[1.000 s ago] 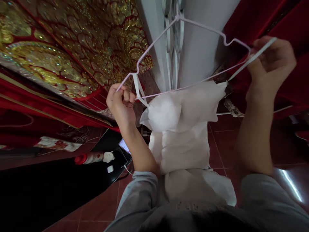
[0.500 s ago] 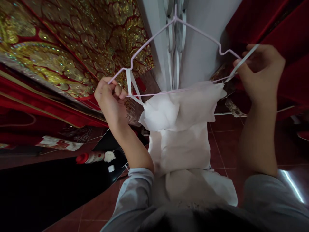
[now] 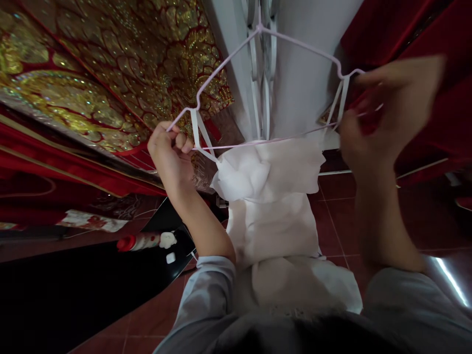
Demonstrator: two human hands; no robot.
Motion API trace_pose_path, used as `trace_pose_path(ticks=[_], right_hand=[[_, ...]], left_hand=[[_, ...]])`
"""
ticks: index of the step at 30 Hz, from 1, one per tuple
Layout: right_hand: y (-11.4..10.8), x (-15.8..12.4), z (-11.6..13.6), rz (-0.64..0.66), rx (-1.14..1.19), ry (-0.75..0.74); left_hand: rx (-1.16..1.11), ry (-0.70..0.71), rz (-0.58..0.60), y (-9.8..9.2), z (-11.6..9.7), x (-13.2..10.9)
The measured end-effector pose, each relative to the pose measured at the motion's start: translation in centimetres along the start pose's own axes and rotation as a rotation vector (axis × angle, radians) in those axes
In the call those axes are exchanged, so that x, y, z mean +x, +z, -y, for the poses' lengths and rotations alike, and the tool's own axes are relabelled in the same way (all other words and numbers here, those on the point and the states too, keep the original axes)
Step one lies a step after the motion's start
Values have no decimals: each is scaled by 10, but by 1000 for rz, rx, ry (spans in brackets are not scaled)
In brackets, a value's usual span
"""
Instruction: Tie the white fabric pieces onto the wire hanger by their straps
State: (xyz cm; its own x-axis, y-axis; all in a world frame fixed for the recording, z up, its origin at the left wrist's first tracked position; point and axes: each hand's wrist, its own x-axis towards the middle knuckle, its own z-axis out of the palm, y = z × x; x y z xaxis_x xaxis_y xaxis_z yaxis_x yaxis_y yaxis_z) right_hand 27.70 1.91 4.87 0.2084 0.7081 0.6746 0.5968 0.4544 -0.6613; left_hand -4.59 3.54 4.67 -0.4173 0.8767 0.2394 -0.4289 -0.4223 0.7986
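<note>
In the head view, your left hand [image 3: 171, 152] is clasping the left end of the hanger [image 3: 260, 29], its grip folded down on the wire, probably to steady the frame. Your right hand [image 3: 394, 113] is blurring beside the other end, thumb and forefinger parted around it; whether that grip is holding anything, I cannot tell. The garment [image 3: 276, 221] is hanging below the lower bar, between your forearms, its left strap [image 3: 195, 129] and right strap [image 3: 343, 98] sitting in the hanger's notches, which are likely keeping them from slipping. Gold cloth [image 3: 177, 54] is crowding your left hand, and red cloth [image 3: 391, 29] is lying behind your right. The table's [image 3: 92, 290] edge is running below your left forearm, while floor [image 3: 334, 216] is showing between the garment and your right forearm, seemingly giving more room there.
</note>
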Motion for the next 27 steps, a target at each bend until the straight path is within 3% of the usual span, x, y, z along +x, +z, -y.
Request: trace_pose_path(ticks=[3, 5, 8, 11, 13, 15, 18, 21, 24, 27], right_hand=[[9, -35, -3, 379, -19, -141], [15, -53, -8, 504, -34, -144], [23, -67, -12, 433, -7, -121], [32, -72, -14, 394, 55, -108], [36, -73, -15, 388, 70, -90], [37, -72, -17, 374, 78, -82], [33, -68, -19, 355, 85, -93], [30, -66, -16, 391, 102, -111], [31, -66, -12, 436, 112, -91], [31, -65, -13, 401, 104, -66]], left_hand=[[-3, 31, -70, -3, 9, 1], [-25, 63, -153, -8, 20, -3], [0, 55, -177, -16, 38, -20], [241, -9, -4, -18, 46, -49], [433, -21, 148, -15, 37, -67], [519, 32, 212, -11, 19, -77], [441, 111, 177, -8, -16, -74], [253, 80, 142, -13, -37, -58], [39, 9, 69, -20, -32, -45], [-117, -19, 36, -21, -18, -45]])
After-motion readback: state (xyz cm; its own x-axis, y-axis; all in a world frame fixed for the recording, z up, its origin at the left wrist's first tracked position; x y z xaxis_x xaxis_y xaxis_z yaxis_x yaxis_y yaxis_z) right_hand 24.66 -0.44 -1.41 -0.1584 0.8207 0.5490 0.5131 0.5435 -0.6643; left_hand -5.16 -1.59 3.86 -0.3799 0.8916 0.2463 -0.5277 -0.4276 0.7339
